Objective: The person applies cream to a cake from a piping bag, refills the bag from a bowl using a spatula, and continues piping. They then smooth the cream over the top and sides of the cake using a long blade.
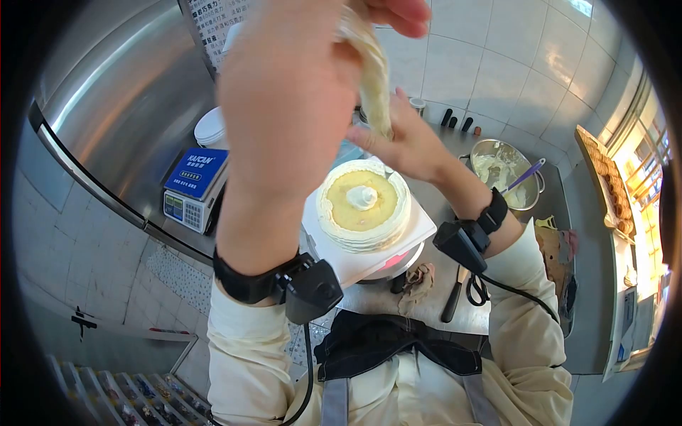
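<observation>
My left hand (302, 78), large and blurred near the camera, grips the upper part of a cream-filled piping bag (375, 85). Lower down, my right hand (412, 145) is closed about the bag's narrower end, its thumb on the near side; the tip is hidden. Just below them a round cake (362, 206) has a white cream rim, a yellow layer on top and a white dollop in the middle. It rests on a white square board (419, 228) over a turntable (405, 261).
A metal bowl (527, 202) of white cream with a purple-handled spatula (524, 174) stands to the right. Nearer me lie a crumpled cloth (417, 287) and a black-handled tool (452, 302). A blue-topped scale (196, 174) is at left, pastries on a tray (611, 188) at far right.
</observation>
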Motion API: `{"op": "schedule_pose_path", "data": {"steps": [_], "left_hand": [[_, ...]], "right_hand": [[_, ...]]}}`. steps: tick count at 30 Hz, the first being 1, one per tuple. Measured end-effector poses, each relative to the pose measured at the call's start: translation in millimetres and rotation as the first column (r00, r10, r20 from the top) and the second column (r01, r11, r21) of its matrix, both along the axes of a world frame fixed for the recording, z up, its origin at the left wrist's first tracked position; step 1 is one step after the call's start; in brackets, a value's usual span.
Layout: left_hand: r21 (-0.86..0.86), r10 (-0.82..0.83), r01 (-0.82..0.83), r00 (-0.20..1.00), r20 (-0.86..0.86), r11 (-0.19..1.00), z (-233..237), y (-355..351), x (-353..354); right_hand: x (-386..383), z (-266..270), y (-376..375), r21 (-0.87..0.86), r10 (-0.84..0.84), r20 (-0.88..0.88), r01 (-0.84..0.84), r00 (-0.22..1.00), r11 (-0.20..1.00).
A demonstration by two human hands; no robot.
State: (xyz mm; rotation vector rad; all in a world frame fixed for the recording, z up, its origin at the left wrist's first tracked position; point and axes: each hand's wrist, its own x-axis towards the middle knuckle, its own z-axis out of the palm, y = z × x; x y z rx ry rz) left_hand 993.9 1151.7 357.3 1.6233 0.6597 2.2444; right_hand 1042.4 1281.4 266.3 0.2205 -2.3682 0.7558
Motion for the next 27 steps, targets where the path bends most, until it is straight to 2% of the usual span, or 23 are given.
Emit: {"op": "schedule_pose_path", "data": {"steps": [1,2,3,4,5,6,7,8,9,10,11,13,14,15,16,17,18,19,20,21,23,27], "left_hand": [[-0.026,-0.034,0.034,0.999,0.007,0.999,-3.8,6.5,2.3],[-0.081,-0.123,0.127,0.991,0.059,0.989,-6.3,7.9,4.4],[-0.081,-0.124,0.128,0.990,0.062,0.988,-6.7,8.7,7.2],[-0.073,-0.204,0.204,0.979,0.012,0.976,-5.8,8.7,10.5],[-0.068,-0.283,0.280,0.958,-0.041,0.958,-3.6,6.5,14.1],[-0.136,-0.303,0.309,0.951,0.065,0.941,9.5,-9.2,26.2],[-0.135,-0.306,0.313,0.950,0.067,0.940,4.1,-14.7,31.5],[-0.120,-0.074,0.064,0.995,-0.074,0.991,-2.0,-18.4,36.1],[-0.068,0.170,-0.187,0.964,-0.204,0.980,-8.6,-21.2,39.8],[0.015,0.405,-0.422,0.858,-0.317,0.906,-14.8,-22.8,43.7],[0.124,0.610,-0.619,0.683,-0.402,0.776,-20.7,-24.3,47.7],[0.375,0.866,-0.841,0.197,-0.460,0.391,-30.5,-26.7,59.2],[0.374,0.865,-0.840,0.198,-0.462,0.392,-35.3,-29.3,67.5],[0.190,0.752,-0.783,0.453,-0.478,0.592,-39.9,-32.4,76.2],[0.009,0.592,-0.656,0.674,-0.441,0.754,-43.5,-34.9,84.4],[-0.157,0.398,-0.474,0.845,-0.357,0.866,-46.8,-37.5,91.5],[-0.299,0.187,-0.252,0.955,-0.231,0.920,-50.0,-39.3,98.2],[-0.401,-0.025,-0.006,0.997,-0.071,0.916,-52.1,-39.0,103.1],[-0.457,-0.221,0.246,0.969,0.108,0.855,-53.3,-36.4,106.0],[-0.055,0.161,-0.198,0.906,-0.392,0.979,-67.4,-26.1,100.9],[-0.206,0.061,-0.140,0.936,-0.347,0.968,-69.9,-28.5,104.9],[-0.114,0.081,-0.136,0.914,-0.397,0.984,-74.7,-28.8,114.3]], "right_hand": [[6.4,15.0,-8.1,-0.126,0.089,-0.137,-0.107,0.986,0.986],[10.8,25.7,-11.2,-0.199,0.094,-0.103,-0.113,0.990,0.973],[15.1,36.2,-14.1,-0.269,0.101,-0.070,-0.116,0.992,0.956],[22.4,50.4,-19.8,-0.270,0.099,-0.065,-0.113,0.993,0.956],[30.8,64.7,-26.8,0.038,-0.103,-0.076,0.106,0.992,0.994],[36.1,70.2,-31.8,0.332,-0.287,-0.147,0.321,0.946,0.887],[40.2,73.1,-34.2,0.421,-0.333,-0.195,0.386,0.922,0.821],[45.3,73.1,-37.1,0.464,-0.343,-0.196,0.395,0.919,0.793],[52.4,73.0,-42.7,0.498,-0.351,-0.187,0.396,0.918,0.771],[60.7,69.7,-46.7,0.521,-0.371,-0.172,0.404,0.913,0.752],[67.5,68.3,-50.0,0.535,-0.390,-0.154,0.409,0.908,0.739],[75.9,62.4,-53.8,0.550,-0.430,-0.121,0.421,0.895,0.721],[75.4,57.9,-55.2,0.547,-0.446,-0.115,0.432,0.887,0.717],[75.2,53.7,-52.8,0.547,-0.466,-0.103,0.441,0.879,0.711],[74.2,47.2,-51.4,0.543,-0.487,-0.099,0.457,0.868,0.704],[72.7,38.7,-48.1,0.545,-0.503,-0.082,0.462,0.860,0.700],[66.6,27.2,-43.1,0.546,-0.520,-0.084,0.476,0.850,0.690],[60.8,14.5,-39.2,0.553,-0.540,-0.088,0.492,0.837,0.672],[53.3,1.2,-32.4,0.570,-0.566,-0.138,0.532,0.813,0.626],[50.3,-10.0,-27.0,0.567,-0.553,-0.145,0.527,0.820,0.633],[52.4,-29.6,-19.9,0.584,-0.608,-0.087,0.535,0.789,0.610],[49.9,-59.1,-14.3,0.566,-0.601,0.019,0.487,0.799,0.665]]}}
